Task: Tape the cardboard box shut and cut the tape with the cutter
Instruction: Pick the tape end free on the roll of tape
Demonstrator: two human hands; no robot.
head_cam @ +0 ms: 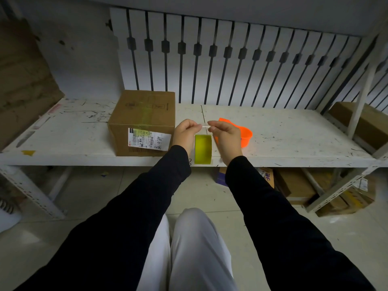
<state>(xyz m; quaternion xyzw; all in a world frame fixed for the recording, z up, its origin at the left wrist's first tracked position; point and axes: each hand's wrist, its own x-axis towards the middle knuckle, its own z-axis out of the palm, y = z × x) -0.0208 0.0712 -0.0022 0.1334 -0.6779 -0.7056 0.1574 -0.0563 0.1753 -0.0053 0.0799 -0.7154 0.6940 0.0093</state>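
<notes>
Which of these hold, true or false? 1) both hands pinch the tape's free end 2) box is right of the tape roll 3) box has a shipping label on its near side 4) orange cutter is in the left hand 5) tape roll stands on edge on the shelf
1) True. The left hand and the right hand both pinch the tape end above the tape roll.
2) False. The cardboard box sits left of the roll.
3) True. A white label is on the near side.
4) False. The orange cutter lies on the shelf behind the right hand; neither hand holds it.
5) True. It stands on edge near the shelf's front edge.
</notes>
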